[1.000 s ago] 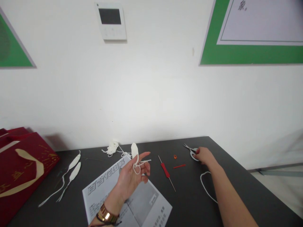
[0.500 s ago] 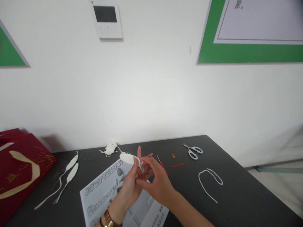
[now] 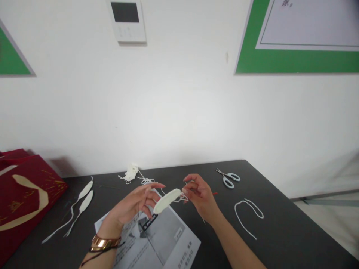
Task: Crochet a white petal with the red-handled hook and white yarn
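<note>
My left hand (image 3: 134,203) pinches the left end of a white crocheted petal (image 3: 167,200) held above a printed instruction sheet (image 3: 157,239). My right hand (image 3: 199,194) pinches the yarn tail at the petal's right end. Both hands hover over the dark table (image 3: 280,239). A gold watch sits on my left wrist. A red crochet hook lies under my right hand and is mostly hidden.
Pale blue scissors (image 3: 228,178) and a cut loop of white yarn (image 3: 248,213) lie to the right. Two finished white petals (image 3: 84,196) lie at the left, a yarn clump (image 3: 131,173) at the back. A red gift bag (image 3: 22,194) stands at the far left.
My right hand left the scissors and came to the petal. The petal came off my left fingers and now stretches sideways between both hands.
</note>
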Available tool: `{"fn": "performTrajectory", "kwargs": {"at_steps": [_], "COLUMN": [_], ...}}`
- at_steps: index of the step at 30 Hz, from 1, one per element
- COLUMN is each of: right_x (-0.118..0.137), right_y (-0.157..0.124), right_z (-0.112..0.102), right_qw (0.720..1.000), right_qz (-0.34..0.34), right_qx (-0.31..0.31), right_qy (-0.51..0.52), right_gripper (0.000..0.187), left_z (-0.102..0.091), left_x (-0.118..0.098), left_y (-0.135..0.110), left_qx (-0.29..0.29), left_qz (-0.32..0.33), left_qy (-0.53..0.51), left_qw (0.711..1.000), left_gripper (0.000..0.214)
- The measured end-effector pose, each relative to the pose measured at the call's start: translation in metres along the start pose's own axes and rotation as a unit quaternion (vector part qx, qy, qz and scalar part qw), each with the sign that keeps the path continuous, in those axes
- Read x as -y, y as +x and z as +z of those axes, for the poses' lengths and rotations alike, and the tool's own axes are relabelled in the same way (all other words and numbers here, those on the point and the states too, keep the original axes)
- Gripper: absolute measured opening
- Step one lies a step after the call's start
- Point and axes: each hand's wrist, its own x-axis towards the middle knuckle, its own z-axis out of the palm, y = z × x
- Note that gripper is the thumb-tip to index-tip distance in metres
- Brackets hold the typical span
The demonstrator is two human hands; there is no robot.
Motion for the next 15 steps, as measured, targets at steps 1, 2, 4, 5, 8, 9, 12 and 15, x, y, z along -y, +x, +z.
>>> {"fn": "performTrajectory", "kwargs": {"at_steps": [1,2,4,5,8,9,12,15], "right_x": [0.003,0.004,0.006,0.005,-0.001,-0.004,-0.009,-0.008], "right_y": [-0.001,-0.002,-0.004,-0.004,-0.004,-0.003,-0.001,-0.001], "right_z": [-0.001,-0.002,-0.002,0.0,0.003,0.003,0.002,-0.003], "right_qw": [1.0,0.999,0.997,0.996,0.994,0.994,0.993,0.991], "right_qz": [0.005,0.009,0.017,0.021,0.038,0.046,0.061,0.074], "right_qx": [0.018,0.035,0.062,0.07,0.075,0.074,0.089,0.101], "right_qy": [-0.004,-0.014,-0.042,-0.056,-0.071,-0.064,-0.048,-0.057], "right_gripper": [0.024,0.024,0.022,0.021,0.019,0.019,0.035,0.045], "left_z": [0.0,0.003,0.017,0.026,0.05,0.055,0.061,0.058], "left_x": [-0.002,-0.003,0.001,0.005,0.02,0.024,0.032,0.033], "left_y": [0.0,0.001,0.007,0.012,0.024,0.028,0.032,0.032], "left_qx": [-0.021,-0.039,-0.049,-0.045,-0.051,-0.075,-0.116,-0.121], "left_qz": [0.013,0.022,0.013,-0.003,-0.033,-0.032,-0.014,0.011], "left_qy": [-0.01,-0.012,0.028,0.062,0.106,0.112,0.103,0.069], "left_qw": [1.0,0.999,0.998,0.997,0.993,0.99,0.988,0.99], "left_gripper": [0.041,0.039,0.033,0.029,0.027,0.028,0.029,0.028]}}
